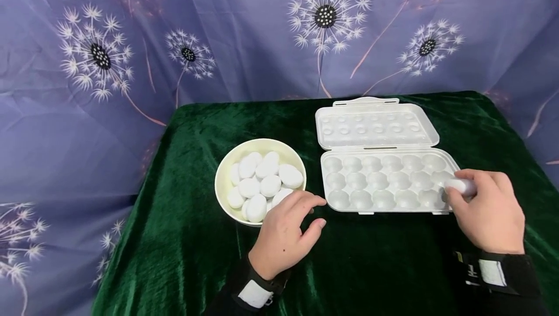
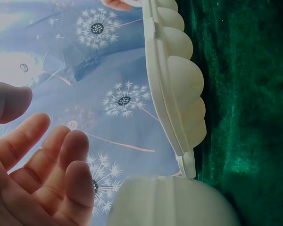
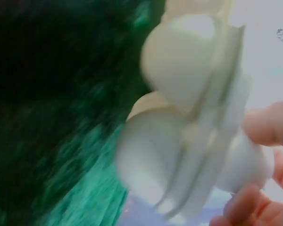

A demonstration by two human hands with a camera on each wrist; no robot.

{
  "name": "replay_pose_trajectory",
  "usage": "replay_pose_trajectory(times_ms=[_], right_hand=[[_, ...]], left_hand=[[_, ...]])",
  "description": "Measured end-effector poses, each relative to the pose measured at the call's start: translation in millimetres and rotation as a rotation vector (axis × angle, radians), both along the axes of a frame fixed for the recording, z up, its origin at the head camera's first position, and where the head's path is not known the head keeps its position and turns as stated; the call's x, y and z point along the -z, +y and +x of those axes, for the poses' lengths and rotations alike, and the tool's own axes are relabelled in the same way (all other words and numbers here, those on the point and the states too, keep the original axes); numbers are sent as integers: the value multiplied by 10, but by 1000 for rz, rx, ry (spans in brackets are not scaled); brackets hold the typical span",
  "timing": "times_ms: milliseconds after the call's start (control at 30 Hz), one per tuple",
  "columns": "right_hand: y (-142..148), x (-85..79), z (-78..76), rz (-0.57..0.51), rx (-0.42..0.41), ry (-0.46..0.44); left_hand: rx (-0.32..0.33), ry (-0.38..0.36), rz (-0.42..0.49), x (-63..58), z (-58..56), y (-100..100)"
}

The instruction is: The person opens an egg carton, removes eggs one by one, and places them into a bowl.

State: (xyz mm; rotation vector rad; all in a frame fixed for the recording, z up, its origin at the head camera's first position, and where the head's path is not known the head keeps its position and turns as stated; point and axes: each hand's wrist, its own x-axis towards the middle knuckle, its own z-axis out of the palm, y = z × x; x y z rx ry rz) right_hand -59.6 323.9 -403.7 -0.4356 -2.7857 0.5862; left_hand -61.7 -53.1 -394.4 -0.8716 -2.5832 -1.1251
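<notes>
My right hand (image 1: 491, 211) pinches a white egg (image 1: 464, 186) between thumb and fingers at the right end of the egg carton (image 1: 379, 180). In the right wrist view that egg (image 3: 245, 162) shows just past the carton's rim, with fingertips round it. The carton lies open, its lid (image 1: 375, 126) folded back and its rows of round wells facing up. Beside the cream bowl (image 1: 222, 199) of white eggs (image 1: 271, 186), my left hand (image 1: 286, 233) hovers with relaxed, slightly bent fingers and holds nothing. It covers part of the bowl's near right rim.
A dark green velvet cloth (image 1: 183, 185) covers the table. Behind the table hangs a purple curtain (image 1: 249, 24) printed with dandelions. The bowl stands left of the carton with a narrow gap between them.
</notes>
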Motion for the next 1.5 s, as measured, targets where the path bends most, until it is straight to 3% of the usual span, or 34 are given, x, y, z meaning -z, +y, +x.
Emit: replay_pose_trajectory(times_ms=[167, 333, 533, 667, 1133, 1500], right_hand=[[-168, -94, 1, -57, -64, 103], [-531, -230, 60, -248, -226, 172], [-1098, -358, 111, -469, -503, 128], [-1355, -407, 104, -564, -624, 99], [-1662, -345, 107, -582, -760, 123], [-1702, -323, 90, -716, -853, 127]], left_hand=[[11, 4, 28, -9, 11, -5], [23, 54, 40, -18, 4, 8], [39, 92, 42, -73, -8, 10], [50, 75, 50, -123, 12, -2], [48, 150, 25, -170, 60, -28], [26, 160, 23, -217, 41, -74]])
